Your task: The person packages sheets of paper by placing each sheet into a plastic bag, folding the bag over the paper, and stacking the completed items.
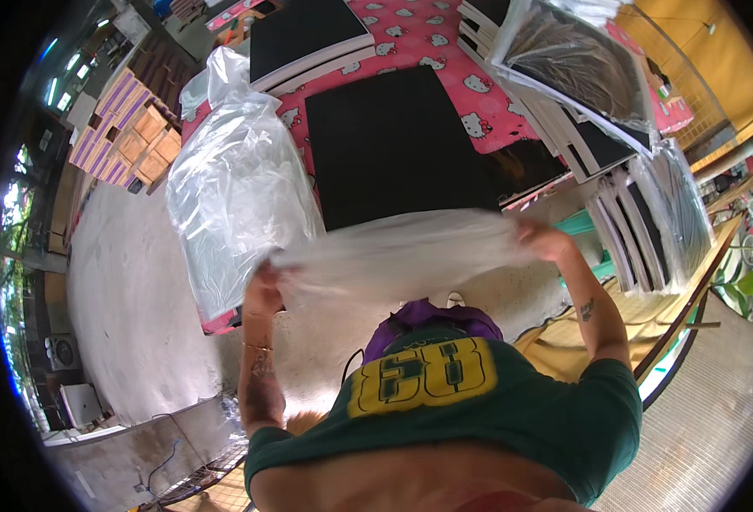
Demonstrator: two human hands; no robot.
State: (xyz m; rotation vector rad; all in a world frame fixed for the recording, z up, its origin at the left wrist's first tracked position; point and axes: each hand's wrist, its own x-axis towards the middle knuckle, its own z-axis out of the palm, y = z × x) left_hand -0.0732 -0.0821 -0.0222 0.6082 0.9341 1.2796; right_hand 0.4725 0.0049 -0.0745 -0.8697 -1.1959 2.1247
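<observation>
Between my two hands a see-through plastic bag point(402, 252) is stretched wide, blurred by motion, in front of the table edge. My left hand point(265, 288) is closed on its left end and my right hand point(544, 241) grips the right end. Just beyond the bag, a flat black panel point(394, 145) lies on the table; the bag crosses in front of its near edge. A pile of similar plastic bags point(240, 188) rests at the table's left side, close to my left hand.
A pink patterned cloth point(411, 51) covers the table. Black panels with white edges point(308, 38) are stacked at the back, and more stand at the right, with a plastic-wrapped one point(577, 68) on top. Wrapped panels point(641, 226) lean beside the table. Boxes point(133, 128) are stacked far left.
</observation>
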